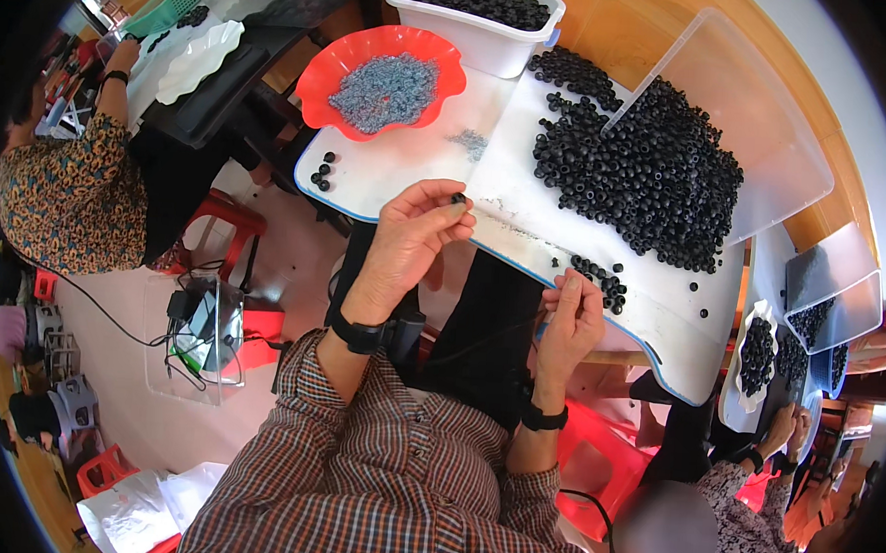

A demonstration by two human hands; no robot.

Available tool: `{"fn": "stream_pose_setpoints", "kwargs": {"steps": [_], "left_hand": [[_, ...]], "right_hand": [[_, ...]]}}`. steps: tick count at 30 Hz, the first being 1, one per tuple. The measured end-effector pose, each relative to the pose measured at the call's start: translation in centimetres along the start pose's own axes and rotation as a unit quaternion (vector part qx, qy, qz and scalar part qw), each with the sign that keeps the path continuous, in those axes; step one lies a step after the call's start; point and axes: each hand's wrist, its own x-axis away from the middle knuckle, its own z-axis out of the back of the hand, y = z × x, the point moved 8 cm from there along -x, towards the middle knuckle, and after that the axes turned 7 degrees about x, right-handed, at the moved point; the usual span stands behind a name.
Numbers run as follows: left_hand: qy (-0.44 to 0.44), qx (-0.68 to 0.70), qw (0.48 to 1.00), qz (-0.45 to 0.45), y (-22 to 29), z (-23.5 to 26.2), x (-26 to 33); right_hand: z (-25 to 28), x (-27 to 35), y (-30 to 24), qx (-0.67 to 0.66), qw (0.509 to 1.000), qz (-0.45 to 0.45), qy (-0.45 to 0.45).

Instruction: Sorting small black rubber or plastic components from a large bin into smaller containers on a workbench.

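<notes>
My left hand (408, 237) is raised at the near edge of the white table (512, 195), its thumb and fingertips pinched on a small round black part (458, 198). To its right, my right hand (571, 328) is closed at the fingertips by the table's edge; what it holds, if anything, is too small to make out. Just beyond that hand lies a small group of black parts (608, 282). A large heap of black ring-like parts (634, 171) spreads over the right of the table. Left of it, a red wavy-rimmed bowl (318, 80) holds many tiny grey-blue pieces (385, 91).
A clear plastic bin (771, 133) lies tipped behind the heap. At the back stands a white tub (465, 39) full of black parts. Several loose parts (321, 176) sit at the left corner. Co-workers sit left and right; red stools (231, 220) stand nearby.
</notes>
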Motion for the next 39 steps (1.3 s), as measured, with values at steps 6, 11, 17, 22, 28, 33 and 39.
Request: {"fn": "stream_pose_setpoints", "kwargs": {"steps": [6,11,17,22,28,33,39], "left_hand": [[0.022,0.048,0.999,0.007,0.6,0.8,0.5],[0.036,0.044,0.998,0.024,-0.1,1.5,0.7],[0.052,0.056,0.996,0.038,0.3,2.8,0.8],[0.071,0.062,0.995,0.033,0.7,3.7,0.8],[0.075,0.091,0.993,0.025,1.1,3.9,0.7],[0.059,0.094,0.993,0.029,1.0,4.2,0.7],[0.069,0.078,0.994,0.04,1.0,4.4,0.7]], "right_hand": [[-1.0,0.2,-0.1,-0.001,1.0,-0.021,-0.009],[-2.6,0.5,-1.2,0.017,0.999,0.0,-0.039],[-6.5,0.7,-2.8,0.063,0.991,0.047,-0.111],[-10.6,-0.3,-4.9,0.145,0.967,0.166,-0.13],[-14.1,-1.7,-6.5,0.254,0.927,0.245,-0.126],[-16.6,-2.5,-7.0,0.4,0.862,0.297,-0.095],[-17.4,-3.1,-5.7,0.419,0.848,0.308,-0.105]]}}
